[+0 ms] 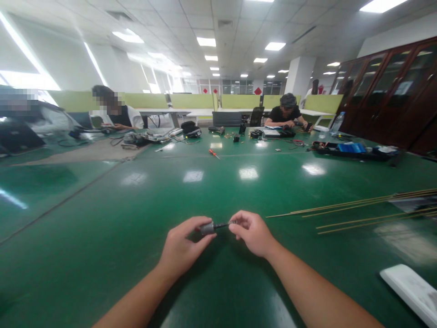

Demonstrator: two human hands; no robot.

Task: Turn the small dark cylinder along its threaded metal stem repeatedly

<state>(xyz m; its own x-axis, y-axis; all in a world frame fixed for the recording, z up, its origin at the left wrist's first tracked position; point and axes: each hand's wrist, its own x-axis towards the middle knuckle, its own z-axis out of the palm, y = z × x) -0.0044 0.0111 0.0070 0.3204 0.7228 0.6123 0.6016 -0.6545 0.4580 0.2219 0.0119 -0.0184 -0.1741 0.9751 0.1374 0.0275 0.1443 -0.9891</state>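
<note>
In the head view, my left hand grips a small grey metal cylinder between thumb and fingers; it looks like a small motor. A thin dark shaft sticks out of its right end. The fingertips of my right hand pinch the far end of this shaft, where a small metallic piece shows in part. Both hands are just above the green table, and the motor lies roughly level between them.
Thin brass-coloured rods lie at the right, with a white power strip nearer. An orange screwdriver lies further off. Electronic parts, a black tray and a bottle stand at the back. Several people sit around the table.
</note>
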